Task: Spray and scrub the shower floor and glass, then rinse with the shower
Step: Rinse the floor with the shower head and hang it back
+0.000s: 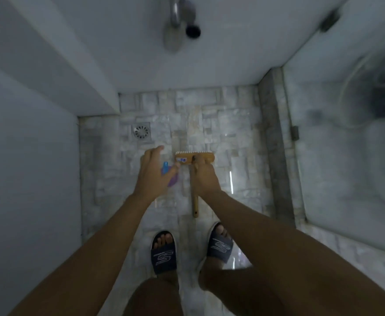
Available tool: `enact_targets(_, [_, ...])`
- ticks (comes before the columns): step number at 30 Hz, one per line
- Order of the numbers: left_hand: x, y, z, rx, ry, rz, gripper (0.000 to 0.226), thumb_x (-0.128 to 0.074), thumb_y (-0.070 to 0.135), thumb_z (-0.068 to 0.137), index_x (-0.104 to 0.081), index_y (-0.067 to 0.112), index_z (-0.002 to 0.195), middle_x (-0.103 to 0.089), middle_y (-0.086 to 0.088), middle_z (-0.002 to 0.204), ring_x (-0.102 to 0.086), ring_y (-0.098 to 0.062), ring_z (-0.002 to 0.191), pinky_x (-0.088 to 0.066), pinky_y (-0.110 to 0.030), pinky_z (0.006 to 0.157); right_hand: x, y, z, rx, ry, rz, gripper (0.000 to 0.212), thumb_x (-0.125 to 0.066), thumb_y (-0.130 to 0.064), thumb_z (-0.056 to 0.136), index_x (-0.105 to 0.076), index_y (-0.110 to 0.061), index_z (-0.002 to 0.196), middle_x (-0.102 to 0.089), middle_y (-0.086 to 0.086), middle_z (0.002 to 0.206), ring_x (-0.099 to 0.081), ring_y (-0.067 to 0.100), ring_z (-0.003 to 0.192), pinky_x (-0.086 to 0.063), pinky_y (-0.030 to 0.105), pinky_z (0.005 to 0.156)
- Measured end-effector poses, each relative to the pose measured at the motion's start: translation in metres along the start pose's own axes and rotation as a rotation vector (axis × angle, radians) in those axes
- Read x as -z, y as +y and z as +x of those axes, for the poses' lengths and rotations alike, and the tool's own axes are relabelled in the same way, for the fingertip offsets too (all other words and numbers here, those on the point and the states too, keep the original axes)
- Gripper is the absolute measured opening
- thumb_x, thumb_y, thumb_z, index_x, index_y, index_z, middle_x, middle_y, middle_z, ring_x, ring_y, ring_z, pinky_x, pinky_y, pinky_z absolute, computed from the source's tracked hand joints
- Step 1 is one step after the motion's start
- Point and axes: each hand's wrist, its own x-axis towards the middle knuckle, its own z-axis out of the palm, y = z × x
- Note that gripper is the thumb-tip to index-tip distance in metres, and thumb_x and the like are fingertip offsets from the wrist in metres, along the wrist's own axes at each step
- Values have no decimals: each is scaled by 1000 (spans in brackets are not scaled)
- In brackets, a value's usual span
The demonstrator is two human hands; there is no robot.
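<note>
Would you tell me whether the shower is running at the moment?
Off, apparently: no stream falls from the shower head, though the blurred floor glistens.

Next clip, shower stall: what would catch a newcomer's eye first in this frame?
Probably the two bare arms reaching down at centre: the right hand grips a wooden scrub brush with its bristles toward the far wall, while the left hand holds a purple spray bottle with a blue top. Next, the round floor drain at upper left of the pale stone floor, and the dark slides below.
</note>
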Motion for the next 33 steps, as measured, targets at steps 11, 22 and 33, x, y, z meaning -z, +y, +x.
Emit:
enact_targets(11, [366,474,-67,-686,346,-71,41,-54,40,97,-57,16,130,-47,8,124,-54,-17,116,-49,-38,97,392,-398,-224,636,560,215,26,-48,-23,103,-55,-20,128,-60,-2,118,-57,7,96,-46,21,82])
enact_targets(22, [568,810,-125,-1031,662,-46,43,-59,43,92,-62,11,120,-57,-1,109,-56,-14,96,-43,-24,89,722,-677,-402,1072,946,391,11,-51,-29,103,-55,-21,109,-63,-4,101,-59,8,85,-43,14,70])
enact_targets(33, [596,958,-74,-703,743,175,51,-63,50,92,-59,12,125,-61,-10,117,-59,-28,105,-52,-37,85,906,-830,-452,1174,993,344,54,-59,-33,98,-41,-11,144,-50,12,137,-51,25,124,-45,38,102])
